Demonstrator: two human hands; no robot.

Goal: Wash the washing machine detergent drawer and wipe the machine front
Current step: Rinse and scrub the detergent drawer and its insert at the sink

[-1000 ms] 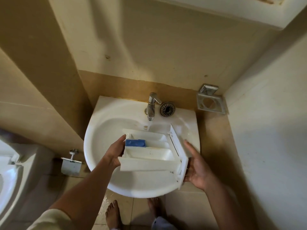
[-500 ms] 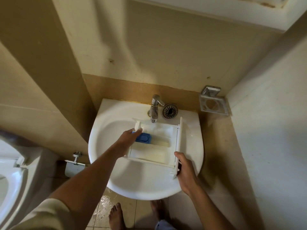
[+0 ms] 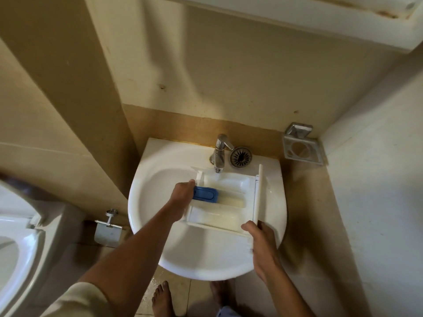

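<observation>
Detergent drawer [image 3: 225, 202] sits out of the machine, held over the sink [image 3: 160, 202] under the tap [image 3: 219, 154]. Left hand [image 3: 183, 193] curls its fingers on the drawer's left end by the blue insert [image 3: 206, 193]; right hand [image 3: 261, 239] pinches the front panel's near corner. Rinsing looks barely begun; yellowish residue remains, and wiping the machine front is all left to do

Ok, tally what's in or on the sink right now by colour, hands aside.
White: 1, detergent drawer
Blue: 1, softener cap
Metal: 2, tap and drain strainer
Total: 4
</observation>
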